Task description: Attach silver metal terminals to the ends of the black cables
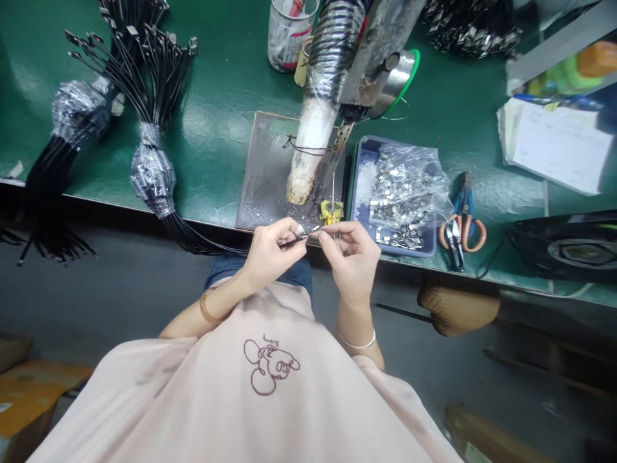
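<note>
right now, the left hand (271,247) pinches a thin black cable (289,242) mid-frame, long axis slanting, silver tip (315,229) pointing right and slightly up; upper centre, a clear cup (283,42) holds something red (296,8); the right hand's (355,254) fingers meet near the tip, whether gripping i cannot tell; right of centre, a blue plastic tray (409,252) holds a clear bag (417,170) and silver metal pieces (407,238).

L hand (273,249) holds blk cable (290,242), R hand (354,257) at its tip, nr tabletop (212,161) front edge, beside blue tray (405,252).

Cable (290,242): smooth plastic | connectors (407,236): shiny metal | tabletop (216,128): glossy | shirt (308,418): matt cloth
</note>
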{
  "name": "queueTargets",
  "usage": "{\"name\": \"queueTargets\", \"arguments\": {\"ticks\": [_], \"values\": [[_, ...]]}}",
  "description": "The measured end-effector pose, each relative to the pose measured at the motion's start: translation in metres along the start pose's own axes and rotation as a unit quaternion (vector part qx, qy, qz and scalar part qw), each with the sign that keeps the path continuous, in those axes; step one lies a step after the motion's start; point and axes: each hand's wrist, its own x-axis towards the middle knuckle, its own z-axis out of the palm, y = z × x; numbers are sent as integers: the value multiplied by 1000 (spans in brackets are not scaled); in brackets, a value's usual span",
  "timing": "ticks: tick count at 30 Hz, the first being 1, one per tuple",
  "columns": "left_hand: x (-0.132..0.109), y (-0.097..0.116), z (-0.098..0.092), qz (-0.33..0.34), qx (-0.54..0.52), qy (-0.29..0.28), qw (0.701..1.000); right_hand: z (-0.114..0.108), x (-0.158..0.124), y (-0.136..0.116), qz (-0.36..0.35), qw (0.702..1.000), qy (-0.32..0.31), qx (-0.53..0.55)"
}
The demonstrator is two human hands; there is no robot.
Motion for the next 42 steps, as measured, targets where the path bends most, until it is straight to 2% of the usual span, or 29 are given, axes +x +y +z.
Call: {"name": "queueTargets", "arguments": {"ticks": [6,11,18,27,33,38,42], "values": [[0,1,-1,22,10,1,1000,1,-2,-4,-18,999,0,-43],[-1,2,-2,30,4,4,1000,1,-3,-3,-18,1000,21,-9],[-2,2,-2,43,5,5,999,2,-5,-5,-18,999,15,-28],[-2,-1,-2,62,15,-1,998,2,-7,-11,-68,994,18,-84],[-2,0,-3,58,18,2,998,2,-6,-9,-46,996,35,-73],[-1,0,-3,60,20,3,998,1,-7,-10,-49,995,15,-90],[-1,-1,-4,53,23,-8,998,2,-8,-9,-101,985,22,-137]]}}
